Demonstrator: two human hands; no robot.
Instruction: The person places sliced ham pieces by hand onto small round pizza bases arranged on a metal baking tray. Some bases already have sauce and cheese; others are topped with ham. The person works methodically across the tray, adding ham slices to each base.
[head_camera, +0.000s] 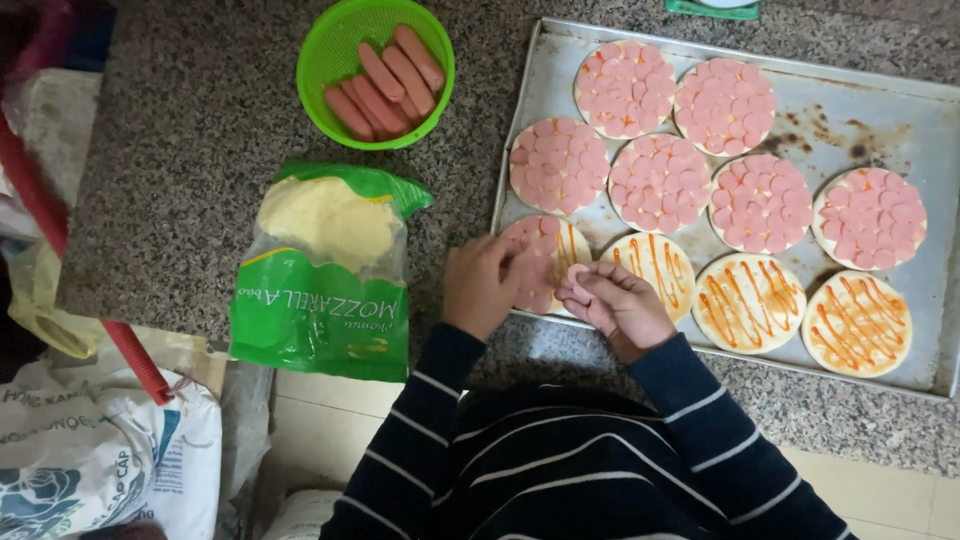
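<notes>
At the near-left corner of the baking tray (905, 130), left hand (482, 283) laid on a half-topped pizza base (556, 254), fingers loosely spread. Right hand (615, 303) cupped around sausage slices (577, 288). Beside them on the worktop (200, 120), a green cheese bag (325, 270).

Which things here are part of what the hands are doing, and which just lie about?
In use: left hand, right hand, sausage slices, half-topped round, baking tray, whole sausages.
Lying about: cheese bag, printed sack.
</notes>
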